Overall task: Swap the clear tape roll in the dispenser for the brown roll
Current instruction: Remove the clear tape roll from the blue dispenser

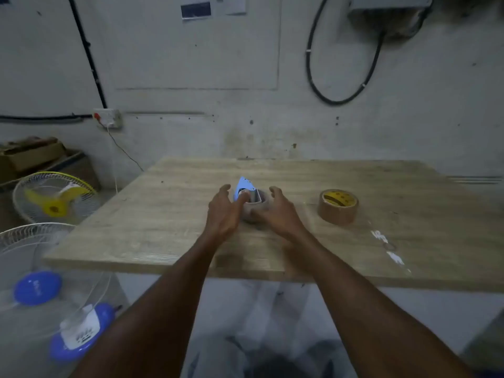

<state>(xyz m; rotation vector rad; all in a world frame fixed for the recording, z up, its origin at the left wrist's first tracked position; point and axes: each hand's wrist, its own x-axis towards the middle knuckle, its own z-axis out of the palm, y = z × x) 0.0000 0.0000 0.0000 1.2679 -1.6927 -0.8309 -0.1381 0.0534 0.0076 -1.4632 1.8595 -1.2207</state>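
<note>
Okay so, dispenser: small light-blue plastic tape dispenser (245,186) sits about mid-tabletop, roughly halfway between the near and far edges, its pointed end aimed at the far edge.
Clear roll: the see-through tape roll (255,210) is still seated in the dispenser, on the side facing the near edge. It's pretty blurry, so I can't make out much more.
Left hand: the left hand (223,211) is up against the dispenser's left side with the fingers mostly straight and spread. One digit touches the blue body, but it's not wrapped around anything.
Right hand: the right hand (278,212) is just right of the clear roll, fingers loose and splayed, lifted past the roll. The thumb sits against the roll's near side, and I see no real grip.
Brown roll: the brown packing tape roll with a yellow printed core (338,210) lies flat, hole up, well to the right of the dispenser toward the right edge, with neither hand on it.
Tabletop: light wood-grain board (163,236), white smudges near its near right part.
Floor stuff: beyond the left edge there's a yellow-bladed wire-cage fan (54,197) and a white fan with a blue hub (35,285).
</note>
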